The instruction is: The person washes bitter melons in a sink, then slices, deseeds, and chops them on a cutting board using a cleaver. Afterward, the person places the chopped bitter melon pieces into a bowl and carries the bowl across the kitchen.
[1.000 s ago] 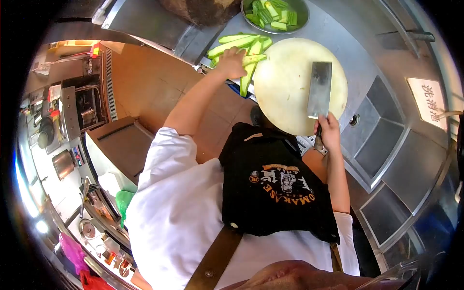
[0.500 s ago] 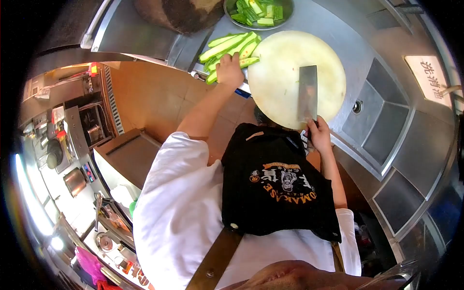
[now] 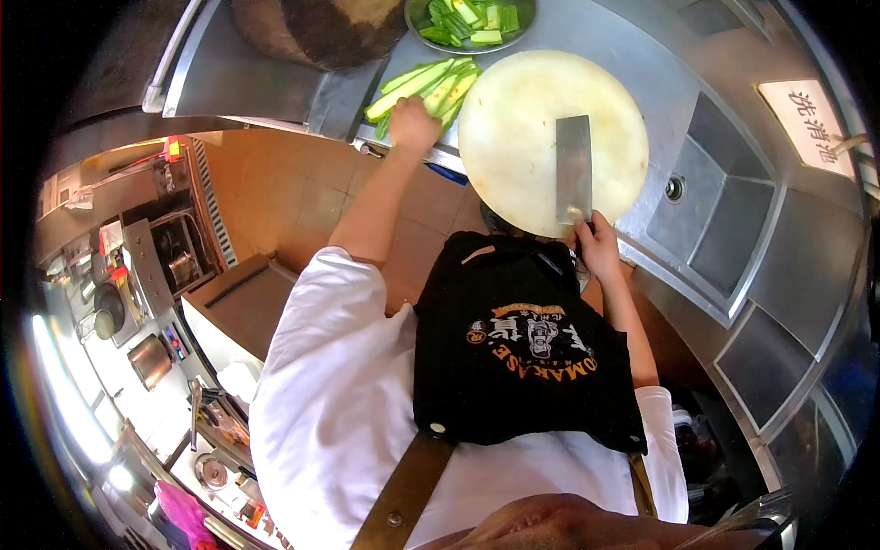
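Observation:
My right hand (image 3: 599, 246) is closed round the handle of a cleaver (image 3: 574, 165), whose broad blade lies flat on the round white cutting board (image 3: 504, 137). To the left of the board is a pile of long cucumber strips (image 3: 417, 84), green-skinned with pale flesh. My left hand (image 3: 414, 126) is at the near side of this pile, its fingers curled onto the strips and partly hidden. Behind the board, a metal bowl (image 3: 420, 35) holds shorter cut cucumber pieces (image 3: 467, 20).
A steel sink (image 3: 710, 215) lies to the right of the board, with a sign (image 3: 805, 126) on the wall beyond. A large dark round wooden block (image 3: 321, 32) stands at the back left. The steel counter (image 3: 632, 46) runs behind the board.
My left hand has shifted slightly left over the cucumber strips, and the strips near the board now lie closer together. The cleaver stays on the board; the whole view has shifted a little.

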